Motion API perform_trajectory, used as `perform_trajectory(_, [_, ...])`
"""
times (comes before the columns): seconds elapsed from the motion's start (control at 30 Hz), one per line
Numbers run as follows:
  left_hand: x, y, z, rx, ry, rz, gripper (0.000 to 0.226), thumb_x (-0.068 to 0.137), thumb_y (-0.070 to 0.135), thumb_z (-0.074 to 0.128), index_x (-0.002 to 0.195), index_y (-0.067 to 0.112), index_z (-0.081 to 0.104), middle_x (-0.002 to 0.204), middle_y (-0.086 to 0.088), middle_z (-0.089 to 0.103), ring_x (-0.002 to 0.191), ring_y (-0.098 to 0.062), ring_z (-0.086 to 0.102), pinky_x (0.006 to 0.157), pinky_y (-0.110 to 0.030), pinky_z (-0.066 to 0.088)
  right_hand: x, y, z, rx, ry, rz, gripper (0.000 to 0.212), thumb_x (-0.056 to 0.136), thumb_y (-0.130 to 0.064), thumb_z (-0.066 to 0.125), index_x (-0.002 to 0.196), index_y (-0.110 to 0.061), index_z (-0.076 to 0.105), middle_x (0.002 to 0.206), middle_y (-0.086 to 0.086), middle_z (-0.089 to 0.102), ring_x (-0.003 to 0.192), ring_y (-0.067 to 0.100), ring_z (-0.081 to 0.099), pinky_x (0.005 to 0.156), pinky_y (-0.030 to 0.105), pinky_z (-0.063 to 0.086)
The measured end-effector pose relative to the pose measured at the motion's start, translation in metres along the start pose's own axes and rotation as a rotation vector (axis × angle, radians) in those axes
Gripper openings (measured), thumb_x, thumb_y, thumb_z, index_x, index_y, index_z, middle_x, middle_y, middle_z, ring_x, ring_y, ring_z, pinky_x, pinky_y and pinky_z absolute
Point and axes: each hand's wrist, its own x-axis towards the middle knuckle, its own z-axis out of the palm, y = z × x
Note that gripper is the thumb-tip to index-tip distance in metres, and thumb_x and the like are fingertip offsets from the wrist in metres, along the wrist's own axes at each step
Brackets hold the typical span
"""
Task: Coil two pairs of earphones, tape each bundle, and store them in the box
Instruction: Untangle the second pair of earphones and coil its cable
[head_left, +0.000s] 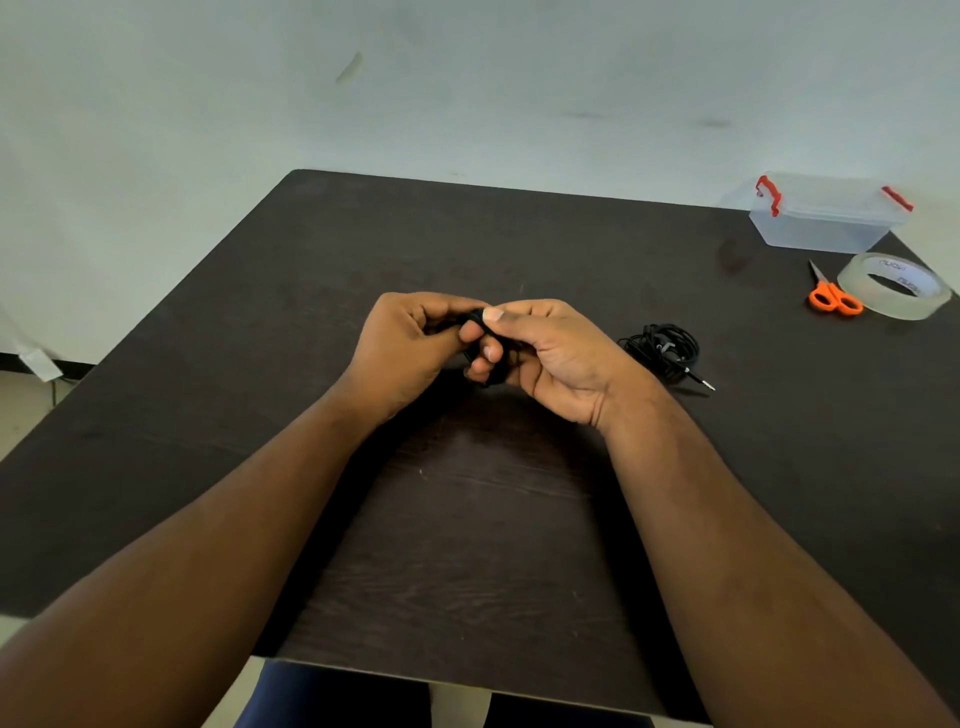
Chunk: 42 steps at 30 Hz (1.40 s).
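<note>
Both hands (483, 343) around black corded earphones (480, 318)

1. Single head view, worn on the person's head, looking forward and down over a dark table (519, 519).
2. Wide angle; the table edges bow and both forearms enter from the bottom corners.
3. Close range: left hand (410, 345) and right hand (550, 353) sit near frame centre.
4. Top third shows a pale wall (467, 78) behind the table's far edge.
5. No second view, so nothing shared.
</note>
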Motion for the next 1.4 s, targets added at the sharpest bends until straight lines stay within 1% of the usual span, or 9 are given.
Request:
perform_trajectory(0.13, [0.004, 0.000, 0.009, 0.100, 0.109, 0.055, 0.024, 0.087, -0.007, 0.060, 0.096, 0.011, 0.073, 0.089, -0.012, 0.074, 0.082, -0.018, 0.071, 0.067, -0.017, 0.053, 0.003, 0.000, 0.007, 0.004, 0.175, -0.085, 0.021, 0.096, -0.011, 0.056, 0.084, 0.002, 0.069, 0.059, 0.006, 0.060, 0.060, 0.019, 0.063, 0.063, 0.029, 0.055])
perform_trajectory(0.27, [0.008, -0.003, 0.005, 0.265, 0.145, 0.096, 0.023, 0.086, -0.004, 0.061, 0.095, 0.013, 0.074, 0.087, 0.003, 0.074, 0.084, -0.006, 0.070, 0.073, -0.016, 0.052, 0.010, 0.012, 0.016, -0.517, 0.398, -0.374, 0.025, 0.093, -0.015, 0.061, 0.071, -0.013, 0.071, 0.064, 0.003, 0.068, 0.065, 0.014, 0.066, 0.069, 0.031, 0.056])
perform_trajectory(0.43, [0.006, -0.001, 0.005, 0.312, 0.204, 0.120, 0.027, 0.086, -0.007, 0.057, 0.094, 0.014, 0.073, 0.082, 0.009, 0.071, 0.078, -0.001, 0.068, 0.072, -0.012, 0.051, 0.010, 0.019, 0.024, -0.648, 0.496, -0.649, 0.012, 0.090, -0.009, 0.064, 0.095, -0.008, 0.075, 0.077, -0.003, 0.071, 0.068, 0.007, 0.068, 0.058, 0.023, 0.057])
perform_trajectory(0.53, [0.007, -0.003, 0.005, 0.322, 0.229, 0.102, 0.026, 0.087, -0.006, 0.057, 0.095, 0.012, 0.073, 0.084, 0.010, 0.070, 0.080, 0.000, 0.067, 0.071, -0.010, 0.050, 0.012, 0.021, 0.022, -0.914, 0.537, -0.842, 0.012, 0.088, -0.009, 0.066, 0.095, -0.006, 0.075, 0.083, 0.003, 0.074, 0.075, 0.010, 0.068, 0.067, 0.020, 0.055])
perform_trajectory(0.8, [0.009, -0.011, -0.006, 0.183, 0.248, -0.005, 0.029, 0.085, -0.010, 0.056, 0.092, 0.013, 0.073, 0.088, 0.002, 0.073, 0.085, -0.007, 0.070, 0.076, -0.017, 0.052, 0.015, 0.020, 0.006, -1.191, 0.313, -0.736, 0.031, 0.090, -0.010, 0.062, 0.120, -0.009, 0.067, 0.087, 0.004, 0.070, 0.081, 0.017, 0.064, 0.075, 0.035, 0.053])
perform_trajectory(0.93, [0.007, -0.006, -0.004, -0.025, 0.209, -0.080, 0.022, 0.087, -0.007, 0.059, 0.095, 0.008, 0.073, 0.088, -0.006, 0.074, 0.079, -0.013, 0.071, 0.070, -0.021, 0.055, 0.015, 0.020, 0.005, -1.284, 0.391, -0.781, 0.028, 0.093, -0.009, 0.057, 0.120, -0.009, 0.066, 0.087, 0.003, 0.068, 0.080, 0.017, 0.063, 0.071, 0.037, 0.054])
perform_trajectory(1.07, [0.009, -0.003, -0.006, -0.275, 0.059, -0.340, 0.015, 0.091, 0.001, 0.057, 0.101, 0.000, 0.068, 0.082, -0.009, 0.066, 0.047, -0.003, 0.041, 0.040, -0.015, 0.030, 0.014, 0.018, 0.007, -1.370, 0.482, -0.812, 0.024, 0.094, -0.011, 0.055, 0.114, -0.009, 0.067, 0.089, 0.004, 0.067, 0.075, 0.020, 0.063, 0.062, 0.034, 0.054])
perform_trajectory(1.2, [0.013, -0.002, -0.021, -0.521, -0.136, -0.539, 0.010, 0.086, 0.012, 0.056, 0.090, 0.009, 0.064, 0.072, 0.001, 0.058, 0.039, -0.001, 0.030, 0.040, -0.015, 0.014, 0.013, 0.017, 0.008, -1.383, 0.485, -0.867, 0.023, 0.092, -0.008, 0.056, 0.113, -0.007, 0.067, 0.091, 0.007, 0.067, 0.074, 0.022, 0.064, 0.059, 0.033, 0.055])
perform_trajectory(1.4, [0.011, -0.003, -0.018, -0.591, -0.137, -0.545, 0.009, 0.084, 0.018, 0.057, 0.088, 0.014, 0.064, 0.071, 0.006, 0.058, 0.035, -0.002, 0.029, 0.037, -0.014, 0.013, 0.014, 0.016, 0.007, -1.345, 0.493, -0.885, 0.036, 0.094, -0.017, 0.041, 0.120, -0.006, 0.063, 0.095, 0.006, 0.066, 0.075, 0.021, 0.065, 0.057, 0.038, 0.057])
